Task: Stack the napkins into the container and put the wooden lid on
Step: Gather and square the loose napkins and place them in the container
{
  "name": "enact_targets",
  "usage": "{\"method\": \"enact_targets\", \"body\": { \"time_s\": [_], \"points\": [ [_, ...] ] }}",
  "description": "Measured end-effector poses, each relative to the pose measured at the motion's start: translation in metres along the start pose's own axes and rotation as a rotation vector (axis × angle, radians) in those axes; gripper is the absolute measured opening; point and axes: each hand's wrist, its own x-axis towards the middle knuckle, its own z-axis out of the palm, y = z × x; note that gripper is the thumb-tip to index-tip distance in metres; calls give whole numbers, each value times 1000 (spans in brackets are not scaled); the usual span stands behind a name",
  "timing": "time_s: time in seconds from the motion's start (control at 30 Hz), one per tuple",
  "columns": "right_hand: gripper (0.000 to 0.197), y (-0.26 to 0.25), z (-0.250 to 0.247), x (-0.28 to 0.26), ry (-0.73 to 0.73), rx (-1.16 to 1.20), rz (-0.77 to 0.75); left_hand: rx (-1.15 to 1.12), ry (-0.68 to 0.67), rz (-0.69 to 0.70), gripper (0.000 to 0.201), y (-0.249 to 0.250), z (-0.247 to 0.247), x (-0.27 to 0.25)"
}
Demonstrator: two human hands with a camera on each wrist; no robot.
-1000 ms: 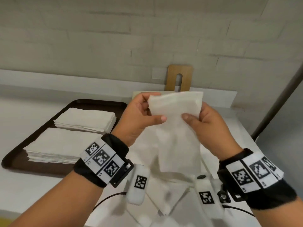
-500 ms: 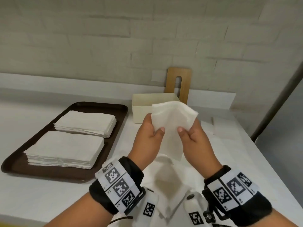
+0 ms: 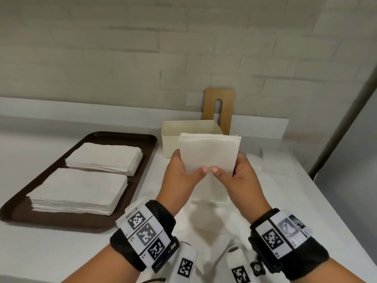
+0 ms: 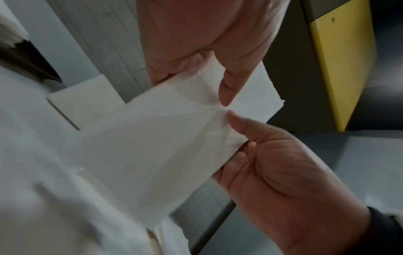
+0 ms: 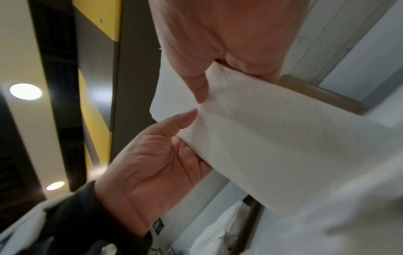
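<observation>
At your 10 o'clock, the brown tray (image 3: 24, 203) carries 2 napkin stacks (image 3: 81, 188). Your left hand (image 3: 181, 180) pinches the folded napkin (image 3: 210, 154) along its left edge, thumb on the near face and fingers behind it. The napkin stands upright between both hands, at 12 o'clock from them and in front of the open container (image 3: 173, 137). Your right hand (image 3: 238, 180) pinches its right edge the same way. The wooden lid (image 3: 226, 111) leans against the wall behind the container, at its 1 o'clock.

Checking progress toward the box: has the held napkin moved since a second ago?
Yes. The napkin dropped from covering the wooden lid to the container front, held by left hand and right hand.
</observation>
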Motion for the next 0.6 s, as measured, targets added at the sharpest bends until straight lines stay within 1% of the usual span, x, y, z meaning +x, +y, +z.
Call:
{"method": "enact_targets", "body": {
  "time_s": [0.03, 0.07, 0.13, 0.17, 0.23, 0.3, 0.37, 0.43, 0.5, 0.57, 0.6],
  "points": [
    [41, 3, -1, -1, 3, 36, 27, -4, 0, -26, 64, -4, -1, -1],
    [48, 9, -2, -4, -2, 42, 63, 16, -5, -61, 60, -8, -1, -3],
    [58, 23, -2, -9, -35, -3, 147, 52, -14, -99, 44, -14, 0, -10],
    [59, 29, -3, -11, -62, -31, 185, 41, -15, -104, 37, -15, 2, -13],
    [52, 34, -6, -10, -140, -111, 256, -26, 7, -102, 32, -10, 5, -15],
    [41, 33, -11, -7, -234, -257, 305, -83, 54, -91, 32, -1, 3, -11],
    [25, 28, -20, -5, -261, -328, 313, -138, 96, -81, 34, 8, -7, -5],
    [17, 21, -34, -1, -203, -274, 284, -156, 131, -58, 37, 13, -23, 2],
    [18, 14, -49, 1, -74, -132, 249, -94, 161, -56, 34, 14, -38, 5],
    [20, 11, -60, 2, 37, 26, 219, -11, 137, -87, 32, 10, -47, 5],
    [22, 12, -64, 2, 66, 80, 210, 34, 104, -115, 31, 7, -49, 5]
  ]
}}
